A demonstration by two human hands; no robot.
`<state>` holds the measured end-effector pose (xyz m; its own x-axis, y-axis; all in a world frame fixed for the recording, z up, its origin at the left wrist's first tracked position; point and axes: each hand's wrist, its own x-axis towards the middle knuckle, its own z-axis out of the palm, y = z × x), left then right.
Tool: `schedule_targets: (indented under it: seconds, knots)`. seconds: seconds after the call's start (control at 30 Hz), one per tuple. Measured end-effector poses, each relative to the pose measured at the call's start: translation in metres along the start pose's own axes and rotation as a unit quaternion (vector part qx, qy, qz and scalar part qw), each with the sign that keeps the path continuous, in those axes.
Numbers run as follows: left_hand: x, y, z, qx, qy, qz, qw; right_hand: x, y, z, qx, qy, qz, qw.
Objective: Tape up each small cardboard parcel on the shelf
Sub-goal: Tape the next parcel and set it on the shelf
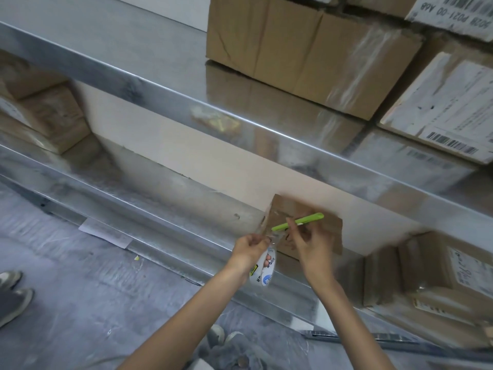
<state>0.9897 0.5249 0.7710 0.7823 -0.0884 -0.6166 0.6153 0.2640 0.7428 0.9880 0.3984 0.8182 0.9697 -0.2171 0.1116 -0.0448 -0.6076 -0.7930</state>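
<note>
A small brown cardboard parcel [320, 222] sits on the lower metal shelf [170, 222], against the pale wall. My left hand [249, 249] grips a roll of clear tape [264, 268] with a white printed core, just in front of the parcel's left corner. A strip of tape runs from the roll up to that corner. My right hand [309, 244] pinches a lime-green cutter [298, 221], held level across the parcel's front face, its tip close to the tape strip.
Larger taped cartons [306, 49] fill the upper shelf, with a labelled box [448, 110] at right. More parcels stand at lower right [437, 271] and far left [45, 116]. A paper sheet [106, 233] hangs from the shelf edge. Another person's shoes [13, 289] are on the floor at left.
</note>
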Motion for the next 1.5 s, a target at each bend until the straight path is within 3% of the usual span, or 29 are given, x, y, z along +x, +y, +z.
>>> schedule_targets:
  seconds: [0.43,0.7,0.9,1.03,1.13,1.2,1.27,1.37,1.5]
  knots:
    - [0.001,0.0,0.001,-0.004,0.005,0.016,1.0,0.001,0.004,0.011,-0.057,0.006,-0.062,0.996]
    - [0.003,-0.002,-0.002,0.009,0.009,0.008,1.0,0.002,-0.001,0.013,-0.046,0.003,-0.052,0.998]
    - [0.004,-0.002,-0.001,0.01,0.013,0.009,1.0,-0.001,0.017,0.017,-0.108,-0.062,-0.045,0.991]
    - [0.005,-0.003,-0.002,0.022,0.017,0.013,1.0,-0.011,0.018,0.004,-0.097,0.01,-0.017,0.995]
    - [0.009,-0.005,0.0,0.064,0.027,0.016,0.997,-0.009,0.007,-0.007,-0.099,0.067,-0.044,0.992]
    - [0.013,-0.005,0.0,0.111,0.036,0.024,0.993,0.0,0.008,-0.007,-0.112,0.034,-0.075,0.99]
    - [0.017,-0.004,-0.001,0.148,0.043,0.04,0.987,0.01,0.014,-0.001,-0.114,-0.056,-0.085,0.988]
    - [0.021,0.001,-0.002,0.2,0.052,0.065,0.976,0.028,0.027,0.015,-0.189,-0.164,-0.041,0.967]
    - [0.023,0.004,-0.007,0.256,0.049,0.073,0.963,0.039,0.036,0.021,-0.279,-0.179,-0.074,0.941]
